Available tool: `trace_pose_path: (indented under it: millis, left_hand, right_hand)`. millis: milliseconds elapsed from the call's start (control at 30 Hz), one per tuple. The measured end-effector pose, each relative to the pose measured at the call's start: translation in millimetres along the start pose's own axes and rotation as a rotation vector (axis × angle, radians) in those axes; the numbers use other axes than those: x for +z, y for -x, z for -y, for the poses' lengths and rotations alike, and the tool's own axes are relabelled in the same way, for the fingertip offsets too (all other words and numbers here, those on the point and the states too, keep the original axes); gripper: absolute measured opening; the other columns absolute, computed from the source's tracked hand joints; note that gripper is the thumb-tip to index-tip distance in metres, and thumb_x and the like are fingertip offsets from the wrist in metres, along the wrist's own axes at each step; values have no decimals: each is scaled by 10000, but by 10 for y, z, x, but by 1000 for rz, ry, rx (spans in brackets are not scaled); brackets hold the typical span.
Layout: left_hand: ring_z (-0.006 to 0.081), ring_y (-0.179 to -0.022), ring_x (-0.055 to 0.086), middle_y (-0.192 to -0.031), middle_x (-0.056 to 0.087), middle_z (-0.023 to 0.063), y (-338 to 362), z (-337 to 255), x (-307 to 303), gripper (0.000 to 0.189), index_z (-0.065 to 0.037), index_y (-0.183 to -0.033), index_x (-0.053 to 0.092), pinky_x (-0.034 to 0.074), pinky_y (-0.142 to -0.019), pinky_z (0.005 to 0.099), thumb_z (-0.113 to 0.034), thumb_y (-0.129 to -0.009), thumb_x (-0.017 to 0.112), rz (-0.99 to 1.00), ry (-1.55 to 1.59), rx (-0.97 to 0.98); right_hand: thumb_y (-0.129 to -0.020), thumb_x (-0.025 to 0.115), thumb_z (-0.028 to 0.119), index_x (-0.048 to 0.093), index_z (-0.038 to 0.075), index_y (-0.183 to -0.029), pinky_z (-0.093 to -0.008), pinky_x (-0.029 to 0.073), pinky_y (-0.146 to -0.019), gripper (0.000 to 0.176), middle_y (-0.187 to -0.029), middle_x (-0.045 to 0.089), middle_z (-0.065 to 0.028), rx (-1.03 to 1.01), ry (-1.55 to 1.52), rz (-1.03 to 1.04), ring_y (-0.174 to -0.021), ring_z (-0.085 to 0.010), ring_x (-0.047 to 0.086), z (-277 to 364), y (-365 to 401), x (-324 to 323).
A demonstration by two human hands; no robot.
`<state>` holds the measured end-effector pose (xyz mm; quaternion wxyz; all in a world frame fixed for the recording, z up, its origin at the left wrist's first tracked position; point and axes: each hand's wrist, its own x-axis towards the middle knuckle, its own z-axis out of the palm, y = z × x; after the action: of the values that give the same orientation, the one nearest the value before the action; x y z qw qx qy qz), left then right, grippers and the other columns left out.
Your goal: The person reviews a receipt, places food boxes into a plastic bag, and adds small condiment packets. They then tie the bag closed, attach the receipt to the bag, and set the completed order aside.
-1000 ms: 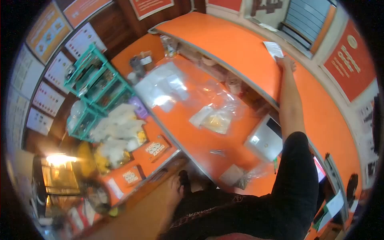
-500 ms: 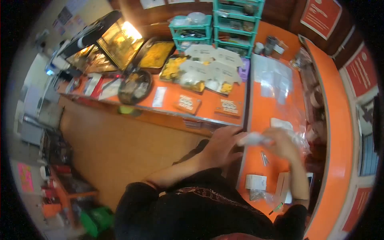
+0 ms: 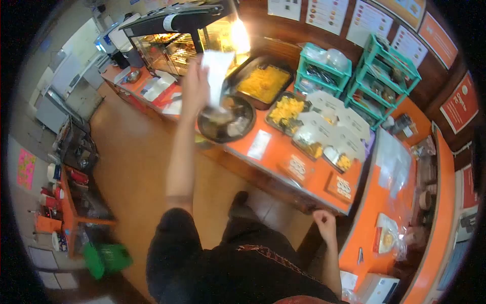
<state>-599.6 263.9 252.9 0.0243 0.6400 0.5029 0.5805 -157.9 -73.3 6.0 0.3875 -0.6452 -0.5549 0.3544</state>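
My left hand (image 3: 196, 90) is stretched out far to the left, its fingers closed on a white piece of paper (image 3: 216, 71), perhaps a paper bag or napkin; motion blur hides its exact kind. The paper hangs just above a round dark bowl (image 3: 207, 130) with blurred contents. Behind the bowl lies a black tray (image 3: 237, 92) of yellow shredded food. By the front corner of the orange counter, my right hand (image 3: 325, 223) hangs low with curled fingers, and nothing shows in it. Near it lie printed cardboard boxes (image 3: 338, 186).
A lit glass food warmer (image 3: 187, 43) stands at the back left. Several open takeaway boxes (image 3: 324, 129) with food sit on the counter, before teal stacked racks (image 3: 377, 76). The right counter (image 3: 367, 223) bears plastic bags (image 3: 395, 167). A green bin (image 3: 106, 258) stands on the floor.
My hands have parted. The left has swung from the right counter to the bowl with the white paper; the right has let go and dropped lower. The view has turned left.
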Motion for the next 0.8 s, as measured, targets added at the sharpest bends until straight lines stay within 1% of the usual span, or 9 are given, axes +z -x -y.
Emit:
trace_pose_path:
  millis: [100,300,333,467,600,633,667,700,800]
  left_hand:
    - [319,-770,674,-780,679,121,-1477,806,-203,505,-156,-1385,390,493,-725,445,-242,-937,606,28,-133,-52]
    - [327,-853,687,-874,719,109,-3193,2004,42,313,-191,-1211,625,510,-797,430,-274,-909,618,-3,-206,51]
    - [331,-869,688,-901,726,108,-3312,2143,60,289,-200,-1179,661,514,-811,424,-294,-910,615,14,-248,55]
    - [343,-1029,670,-1094,715,131,-3673,2495,88,406,-228,-1153,720,514,-897,404,-512,-933,531,211,-485,151]
    - [431,-1053,642,-1149,671,237,-3682,2318,-51,653,-70,-1156,700,498,-901,522,-639,-929,475,326,-848,133]
    - [460,-1058,629,-1144,665,255,-3621,2282,-44,690,-44,-1112,710,489,-911,536,-653,-941,433,274,-859,145]
    - [474,-1063,621,-1122,663,277,-3614,2266,-17,708,-34,-1078,712,478,-929,540,-658,-953,402,283,-840,156]
    - [474,-1099,604,-1142,650,292,-3713,2282,8,725,-30,-1141,689,456,-973,536,-656,-968,366,425,-890,80]
    - [420,-1260,501,-1435,471,247,-3665,2423,178,633,-111,-1292,637,413,-1031,497,-584,-1010,324,399,-936,356]
  right_hand:
    - [-877,709,132,722,-3,-984,-281,499,-706,173,-814,683,-43,209,4,110,-753,-106,612,-624,10,664]
    - [-901,663,109,698,-33,-1020,-307,541,-709,189,-814,700,-80,558,91,311,-778,-157,690,-1154,11,1800]
    - [-894,651,94,697,-29,-1064,-320,545,-713,215,-846,710,-97,471,183,302,-766,-170,688,-1489,141,1930]
    - [-891,652,113,709,-25,-1007,-328,547,-701,189,-849,714,-93,849,77,267,-759,-172,680,-1239,271,2068]
    - [-917,630,154,656,37,-788,-333,469,-553,176,-702,613,-44,754,137,144,-618,-141,557,-2437,840,2210]
    - [-923,630,173,655,41,-787,-331,456,-557,191,-696,606,-44,725,-245,116,-630,-142,542,-2620,923,2153]
    - [-923,622,198,649,24,-779,-342,470,-600,228,-725,633,-59,883,-127,78,-677,-163,568,-2451,885,2044]
    - [-927,615,234,649,2,-780,-359,480,-624,277,-748,652,-65,843,304,118,-695,-171,579,-1379,456,1982]
    - [-936,596,267,703,7,-997,-357,508,-688,288,-827,695,-88,1010,175,61,-744,-179,633,-1364,266,1984]
